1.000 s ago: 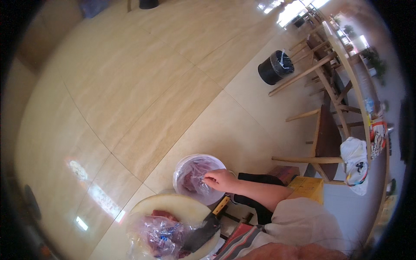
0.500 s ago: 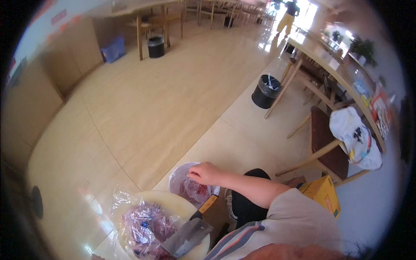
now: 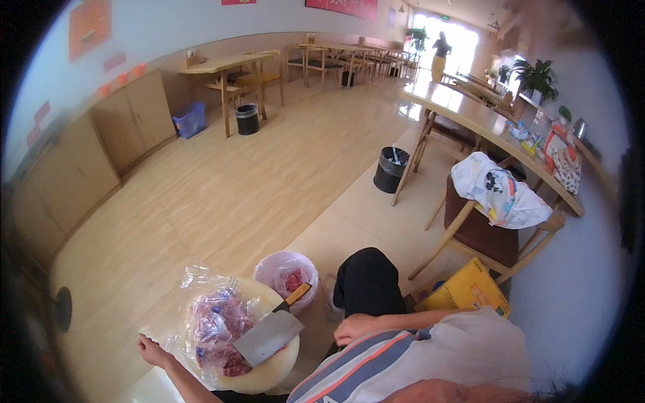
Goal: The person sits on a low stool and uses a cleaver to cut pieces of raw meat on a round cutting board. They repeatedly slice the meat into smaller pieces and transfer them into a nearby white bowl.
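A round pale cutting board (image 3: 269, 373) lies on the floor in front of me. On it sits a clear plastic bag of red meat (image 3: 218, 322), with a broad cleaver (image 3: 272, 332) lying flat beside it, its orange handle pointing at a small bowl lined with pink plastic (image 3: 285, 269) that holds meat pieces. My left hand (image 3: 151, 350) rests at the bag's left edge with curled fingers; whether it grips the plastic is unclear. My right hand (image 3: 356, 327) is loosely closed and holds nothing, near my black-clad knee (image 3: 366, 282), apart from the cleaver.
A yellow box (image 3: 467, 290) lies by a wooden chair (image 3: 484, 235) draped with a white bag. A black bin (image 3: 391, 169) stands under a long counter (image 3: 470, 114). Cabinets line the left wall; tables, another bin and a distant person stand beyond.
My right hand has pulled out of the pink-lined bowl and back to my knee. My head has lifted, showing the room. My left hand has come into view by the bag.
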`<control>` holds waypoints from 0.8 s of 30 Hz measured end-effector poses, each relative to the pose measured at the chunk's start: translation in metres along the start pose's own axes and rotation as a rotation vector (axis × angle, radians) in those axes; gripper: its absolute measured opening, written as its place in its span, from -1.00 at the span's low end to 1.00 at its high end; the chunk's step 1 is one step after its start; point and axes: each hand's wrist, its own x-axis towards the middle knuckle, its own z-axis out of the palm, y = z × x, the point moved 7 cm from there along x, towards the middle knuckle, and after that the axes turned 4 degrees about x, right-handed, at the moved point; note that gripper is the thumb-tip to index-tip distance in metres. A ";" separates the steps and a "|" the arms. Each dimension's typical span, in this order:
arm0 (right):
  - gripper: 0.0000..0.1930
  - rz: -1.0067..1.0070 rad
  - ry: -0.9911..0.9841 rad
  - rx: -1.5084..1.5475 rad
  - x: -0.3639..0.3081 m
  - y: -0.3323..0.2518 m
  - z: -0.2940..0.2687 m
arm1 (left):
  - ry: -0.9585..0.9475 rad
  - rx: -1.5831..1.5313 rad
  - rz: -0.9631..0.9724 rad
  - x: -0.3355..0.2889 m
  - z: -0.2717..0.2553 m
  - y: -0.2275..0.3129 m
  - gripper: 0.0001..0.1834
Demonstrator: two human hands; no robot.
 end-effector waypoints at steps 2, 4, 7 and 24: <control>-0.73 -0.093 -0.188 -0.125 -0.025 -0.008 0.031 | 0.003 0.099 0.002 -0.001 -0.007 -0.002 -0.74; -0.71 -0.088 -0.140 -0.114 -0.043 -0.003 0.030 | 0.017 0.138 -0.003 -0.004 -0.009 -0.004 -0.74; -0.74 -0.048 -0.080 -0.105 -0.058 0.003 0.030 | 0.038 0.177 -0.008 -0.005 -0.020 -0.008 -0.75; -0.46 0.439 -0.236 0.284 -0.120 0.034 0.020 | -0.008 0.059 -0.226 -0.019 -0.022 -0.019 -0.78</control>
